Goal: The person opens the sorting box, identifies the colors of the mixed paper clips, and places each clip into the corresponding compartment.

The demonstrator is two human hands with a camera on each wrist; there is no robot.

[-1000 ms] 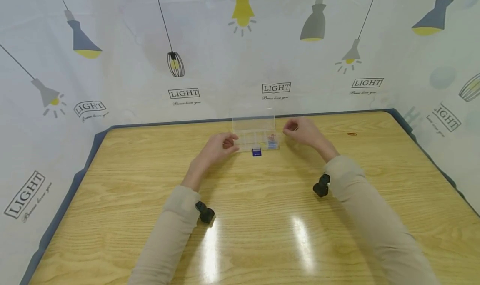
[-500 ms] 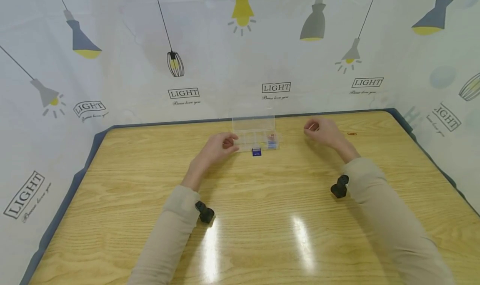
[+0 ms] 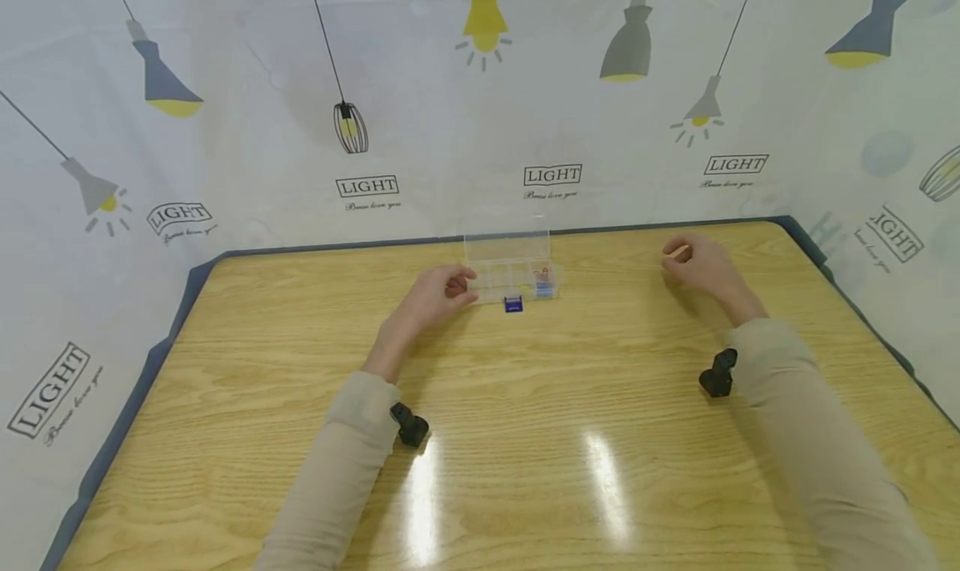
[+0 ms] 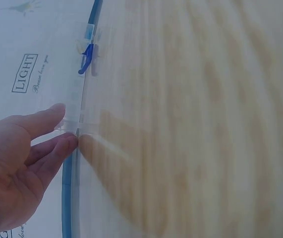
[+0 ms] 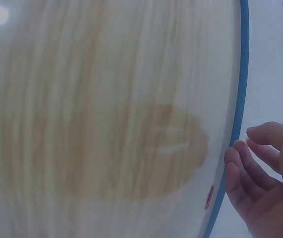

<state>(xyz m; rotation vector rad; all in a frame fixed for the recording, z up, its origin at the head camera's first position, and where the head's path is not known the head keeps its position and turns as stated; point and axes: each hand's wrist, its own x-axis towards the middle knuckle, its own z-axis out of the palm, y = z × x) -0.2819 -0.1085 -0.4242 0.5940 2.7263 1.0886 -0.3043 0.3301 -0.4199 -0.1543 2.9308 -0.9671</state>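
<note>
A clear plastic compartment box (image 3: 492, 276) stands near the table's far edge, its transparent lid (image 3: 507, 247) raised at the back. In its right-hand compartments lie red paper clips (image 3: 542, 273) and small blue pieces (image 3: 543, 289). A dark blue latch (image 3: 513, 304) juts from the front. My left hand (image 3: 437, 294) holds the box's left end between thumb and fingers. Well to the right, my right hand (image 3: 703, 264) hovers with loosely bent fingers and nothing visible in them. A single red paper clip (image 5: 209, 198) lies on the table beside it in the right wrist view; the hand hides it in the head view.
The wood-grain table (image 3: 517, 438) has a blue-edged border (image 3: 345, 244) along its back. Behind it hangs a white cloth printed with lamps (image 3: 450, 137). A small black camera sits on each wrist (image 3: 409, 426).
My right hand has moved right, away from the box, and now covers the loose red paper clip in the head view. My left hand and the box stay in place.
</note>
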